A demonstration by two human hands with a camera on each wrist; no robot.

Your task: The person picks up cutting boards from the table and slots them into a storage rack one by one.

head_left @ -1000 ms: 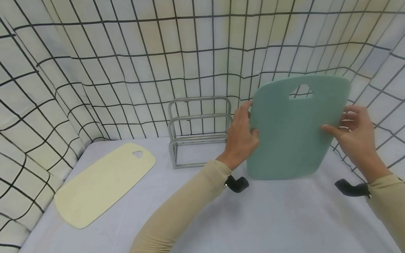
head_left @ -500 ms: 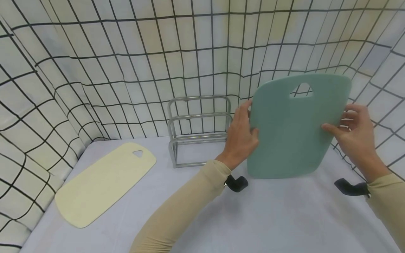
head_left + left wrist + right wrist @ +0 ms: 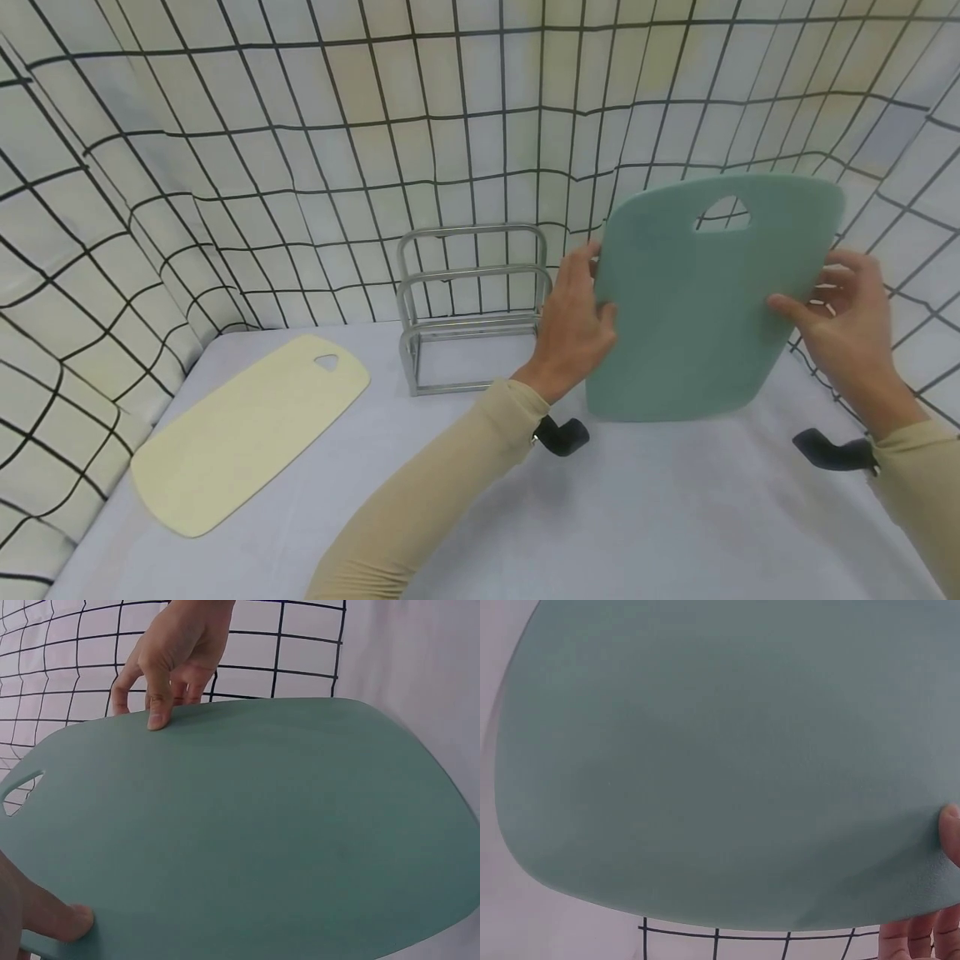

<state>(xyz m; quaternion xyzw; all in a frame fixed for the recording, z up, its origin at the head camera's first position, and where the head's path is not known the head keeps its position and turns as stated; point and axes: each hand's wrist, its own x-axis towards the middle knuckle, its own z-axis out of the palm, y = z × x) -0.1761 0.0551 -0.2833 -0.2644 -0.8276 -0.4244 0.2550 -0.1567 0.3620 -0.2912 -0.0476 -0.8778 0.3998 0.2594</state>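
Both hands hold a green cutting board [image 3: 697,325] upright at the right of the head view, its cut-out handle hole at the top. Along the board's left edge, my left hand [image 3: 570,325] grips with the thumb on the near face. My right hand [image 3: 847,317] pinches the opposite edge, thumb in front and fingers behind. In the left wrist view the green board [image 3: 255,825] spans between both hands. It fills most of the right wrist view, where only the right thumb and some fingertips show. Whether the lower edge touches the table cannot be told.
Left of the board stands a metal wire rack [image 3: 472,325] with several upright loops. A cream cutting board [image 3: 251,437] lies flat on the white-covered table [image 3: 675,517] at the left. Black grid panels [image 3: 337,150] over white cloth enclose the back and sides.
The green board and the right hand have shifted slightly to the right, the board's top edge most. Both hands keep their hold; the rack and cream board stay put.
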